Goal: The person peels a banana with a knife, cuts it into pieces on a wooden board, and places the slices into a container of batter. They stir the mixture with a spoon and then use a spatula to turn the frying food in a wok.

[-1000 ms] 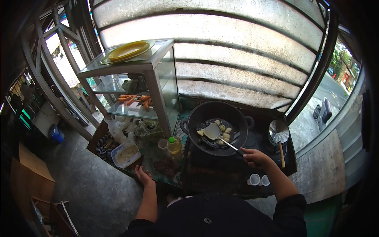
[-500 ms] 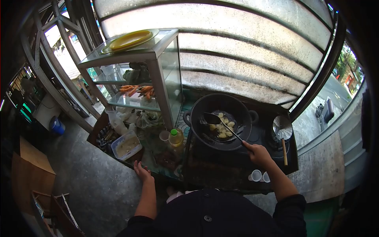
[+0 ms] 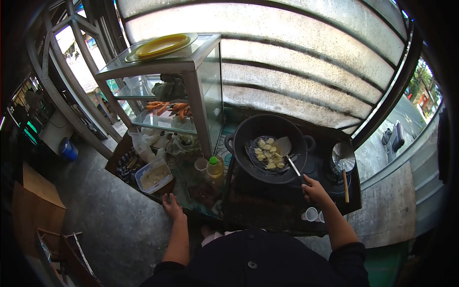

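Note:
My right hand (image 3: 315, 190) is closed round the dark handle of a metal spatula (image 3: 285, 146). The spatula's blade rests inside a large black wok (image 3: 244, 126), at the right side of several pale yellow frying pieces (image 3: 269, 154) in bubbling oil. My left hand (image 3: 172, 207) hovers by the counter's front edge, fingers apart, holding nothing. Just beyond it stands a clear plastic tub (image 3: 154, 176) of pale batter-like stuff. A bottle with a green cap (image 3: 214, 168) and a clear cup (image 3: 201, 164) stand between the tub and the wok.
A glass display case (image 3: 210, 91) with yellow plates (image 3: 162, 46) on top holds orange food (image 3: 167, 108). Right of the wok, a wooden-handled strainer (image 3: 343, 159) lies over a burner. White cups (image 3: 311, 214) sit at the front right edge. Plastic bags (image 3: 179, 143) lie below the case.
The spatula has swung from the left of the frying pieces to their right, its blade turned over. My right hand shifted slightly right and down. The left hand is nearly still.

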The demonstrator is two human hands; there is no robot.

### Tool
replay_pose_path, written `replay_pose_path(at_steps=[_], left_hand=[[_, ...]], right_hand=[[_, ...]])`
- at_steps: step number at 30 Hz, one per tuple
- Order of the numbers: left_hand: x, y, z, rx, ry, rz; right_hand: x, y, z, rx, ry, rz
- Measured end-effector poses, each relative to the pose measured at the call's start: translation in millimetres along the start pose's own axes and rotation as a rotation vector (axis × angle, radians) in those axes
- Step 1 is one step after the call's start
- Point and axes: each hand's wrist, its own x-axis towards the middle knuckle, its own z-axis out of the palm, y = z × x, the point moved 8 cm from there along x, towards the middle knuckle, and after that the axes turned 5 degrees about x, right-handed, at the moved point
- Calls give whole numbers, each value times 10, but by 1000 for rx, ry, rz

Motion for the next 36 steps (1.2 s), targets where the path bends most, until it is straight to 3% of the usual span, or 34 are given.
replay_pose_path(at_steps=[2, 6, 10, 13, 14, 16, 20, 22, 23, 25, 28, 32, 34, 35, 36], left_hand=[[2, 9, 41, 10, -8, 4], [60, -4, 115, -27, -63, -16], [197, -142, 26, -143, -3, -129], [419, -289, -150, -181, 152, -287], [537, -284, -182, -178, 146, -289], [678, -333, -254, -293, 200, -403], [800, -87, -297, -311, 262, -432], [1014, -137, -308, -330, 175, -552], [1123, -129, -359, -331, 172, -550], [1272, -194, -343, -336, 17, -675], [1498, -248, -440, -326, -10, -783], [1659, -127, -475, -248, -129, -738], [1790, -177, -491, -226, -215, -728], [1867, -204, -505, -219, -224, -731], [1921, -247, -536, -177, -211, -767]], right_hand=[[-13, 75, 195, 430, -164, 185], [-191, -38, 409, 600, -228, 242], [-295, -135, 380, 457, -110, 87], [-316, -188, 152, 41, 119, -101], [-304, -158, 155, 43, 124, -99], [-310, -194, 83, -321, 295, -192], [-222, -86, 222, -562, 416, -420], [-270, 9, 465, 23, 254, -43], [-264, -16, 530, 25, 255, -46], [-237, 55, 741, 342, 151, 46], [-227, 29, 980, 568, 114, 89], [-306, -30, 1180, 698, 92, 72], [-437, -156, 1173, 426, 216, -20], [-480, -199, 1209, 432, 226, -19], [-540, -268, 1169, 200, 331, 3]])
